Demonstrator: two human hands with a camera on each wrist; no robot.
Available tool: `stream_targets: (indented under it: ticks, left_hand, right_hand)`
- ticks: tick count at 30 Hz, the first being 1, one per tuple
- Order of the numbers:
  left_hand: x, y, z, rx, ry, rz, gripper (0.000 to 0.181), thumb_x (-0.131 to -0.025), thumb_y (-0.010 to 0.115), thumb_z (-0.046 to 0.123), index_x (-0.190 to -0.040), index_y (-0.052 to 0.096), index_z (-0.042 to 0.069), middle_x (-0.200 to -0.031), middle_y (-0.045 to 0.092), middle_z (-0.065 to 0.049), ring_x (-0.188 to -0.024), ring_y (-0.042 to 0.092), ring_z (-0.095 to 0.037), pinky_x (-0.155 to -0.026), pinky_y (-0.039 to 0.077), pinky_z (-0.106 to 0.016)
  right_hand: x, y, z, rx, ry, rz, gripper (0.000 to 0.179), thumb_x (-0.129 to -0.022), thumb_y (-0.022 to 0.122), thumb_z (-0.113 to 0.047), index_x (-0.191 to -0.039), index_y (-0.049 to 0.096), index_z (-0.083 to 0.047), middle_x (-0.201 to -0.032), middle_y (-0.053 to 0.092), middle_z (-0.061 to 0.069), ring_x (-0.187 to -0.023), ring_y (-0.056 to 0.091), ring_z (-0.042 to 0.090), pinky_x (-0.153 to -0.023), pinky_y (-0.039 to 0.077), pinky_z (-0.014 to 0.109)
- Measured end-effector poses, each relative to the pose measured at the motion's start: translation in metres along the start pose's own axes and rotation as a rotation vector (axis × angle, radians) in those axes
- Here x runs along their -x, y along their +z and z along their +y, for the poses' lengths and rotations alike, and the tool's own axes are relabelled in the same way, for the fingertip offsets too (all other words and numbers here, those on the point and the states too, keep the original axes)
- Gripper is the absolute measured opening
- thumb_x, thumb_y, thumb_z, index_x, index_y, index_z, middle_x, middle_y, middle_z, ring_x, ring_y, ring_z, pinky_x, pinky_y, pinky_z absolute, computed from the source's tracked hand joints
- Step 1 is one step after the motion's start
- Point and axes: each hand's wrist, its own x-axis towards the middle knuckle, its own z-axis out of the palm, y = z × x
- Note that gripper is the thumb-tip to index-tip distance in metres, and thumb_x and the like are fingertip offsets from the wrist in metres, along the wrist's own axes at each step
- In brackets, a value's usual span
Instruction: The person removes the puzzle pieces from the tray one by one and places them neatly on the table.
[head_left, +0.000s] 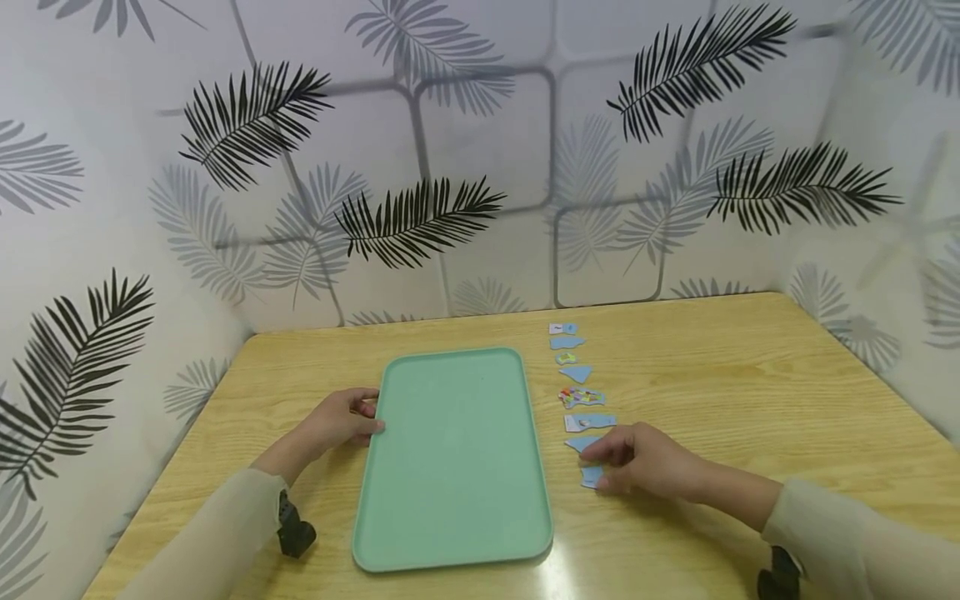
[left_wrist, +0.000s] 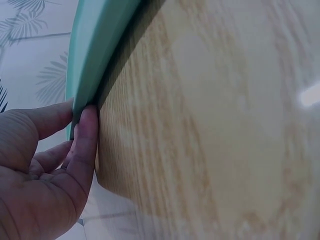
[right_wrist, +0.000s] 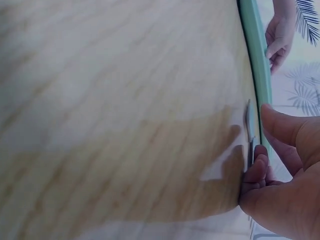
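A pale green tray lies on the wooden table. My left hand grips its left rim; the left wrist view shows the thumb over the edge and the fingers against the outer side. To the tray's right, my right hand is low over the near end of a column of flat puzzle pieces. Its thumb overlaps the right edge of the nearest blue piece, and its fingertips meet the blue piece just beyond. In the right wrist view, thumb and fingers of this hand are spread apart.
Farther up the column lie a blue-and-white piece, a multicoloured piece, a blue triangular piece and several smaller ones. A leaf-patterned wall stands behind the wooden table.
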Motion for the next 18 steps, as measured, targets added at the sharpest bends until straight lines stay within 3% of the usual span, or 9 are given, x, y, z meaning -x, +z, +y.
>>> stream_targets:
  ticks: [7, 14, 18]
  left_hand:
    - [0.002, 0.000, -0.002, 0.008, 0.004, 0.014, 0.061, -0.090, 0.068, 0.002, -0.143, 0.039, -0.006, -0.105, 0.051, -0.016, -0.086, 0.057, -0.022, -0.074, 0.057, -0.034]
    - [0.009, -0.003, 0.003, 0.004, 0.016, 0.018, 0.063, -0.090, 0.069, 0.005, -0.144, 0.038, -0.006, -0.108, 0.051, -0.017, -0.086, 0.059, -0.022, -0.075, 0.057, -0.035]
    - [0.015, -0.005, 0.009, -0.116, 0.073, 0.073, 0.061, -0.091, 0.068, 0.011, -0.143, 0.039, -0.007, -0.115, 0.052, -0.021, -0.094, 0.062, -0.028, -0.075, 0.057, -0.035]
  right_hand:
    - [-0.005, -0.007, -0.006, -0.013, 0.026, -0.004, 0.035, -0.079, 0.080, -0.009, -0.112, 0.071, -0.001, -0.099, 0.066, 0.006, -0.087, 0.054, 0.019, -0.068, 0.048, 0.026]
    - [-0.013, -0.021, -0.010, -0.033, 0.012, -0.002, 0.038, -0.086, 0.075, -0.011, -0.120, 0.066, 0.003, -0.112, 0.066, 0.014, -0.098, 0.058, 0.024, -0.075, 0.052, 0.027]
    - [-0.017, -0.029, -0.013, 0.010, 0.001, 0.033, 0.041, -0.089, 0.073, -0.017, -0.125, 0.064, 0.000, -0.122, 0.062, 0.015, -0.108, 0.057, 0.030, -0.081, 0.052, 0.033]
